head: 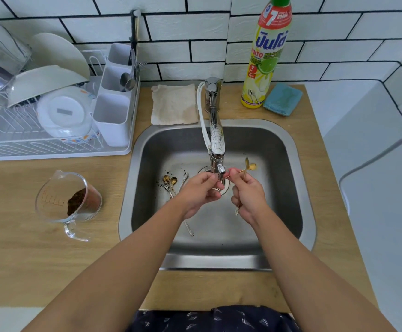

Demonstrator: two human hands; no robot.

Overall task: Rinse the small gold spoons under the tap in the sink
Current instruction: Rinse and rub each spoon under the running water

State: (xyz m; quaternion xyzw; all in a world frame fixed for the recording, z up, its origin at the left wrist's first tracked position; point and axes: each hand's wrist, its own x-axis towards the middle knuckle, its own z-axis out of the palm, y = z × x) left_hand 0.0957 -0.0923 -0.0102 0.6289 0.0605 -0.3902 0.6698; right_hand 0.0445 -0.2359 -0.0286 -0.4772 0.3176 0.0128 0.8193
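Note:
Both my hands are over the steel sink (291, 149), just below the outlet of the chrome tap (216, 140). My right hand (249, 195) grips two small gold spoons (249, 167) by their handles, bowls pointing up and right. My left hand (198, 191) pinches the near end of one spoon handle beside the tap outlet. I cannot tell whether water runs. Several dirty spoons (171, 182), gold and silver, lie on the sink floor at the left with brown grounds around them.
A dish rack (58, 149) with plates and a cutlery holder stands at the left. A glass measuring jug (68, 202) with brown grounds sits on the wooden counter. Behind the sink lie a cloth (173, 104), a dish-soap bottle (267, 56) and a blue sponge (282, 99).

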